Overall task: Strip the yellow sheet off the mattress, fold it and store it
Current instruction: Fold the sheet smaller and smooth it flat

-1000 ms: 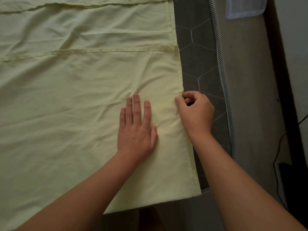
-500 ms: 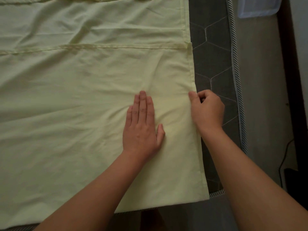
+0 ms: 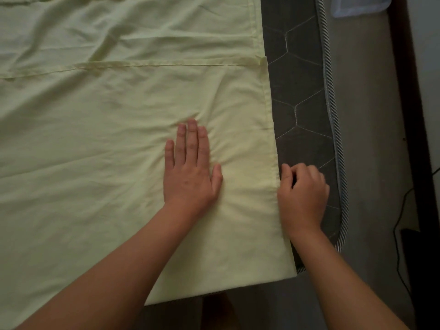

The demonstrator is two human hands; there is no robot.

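The yellow sheet [image 3: 114, 129] lies folded flat in layers across the dark grey mattress [image 3: 302, 96], with a hemmed edge running left to right near the top. My left hand [image 3: 190, 170] presses flat on the sheet, fingers straight and together. My right hand [image 3: 301, 194] sits at the sheet's right edge with fingers curled, the thumb and fingertips pinching that edge against the mattress. Both forearms reach in from the bottom of the view.
A strip of bare quilted mattress with striped piping [image 3: 333, 115] shows right of the sheet. Beyond it is grey floor [image 3: 371, 139], a pale plastic box [image 3: 357, 5] at the top right, and a dark cable [image 3: 400, 234] near the wall.
My right hand has slid down along the sheet's right edge toward me. My left hand stays pressed flat on the sheet. The camera view shifted slightly left.
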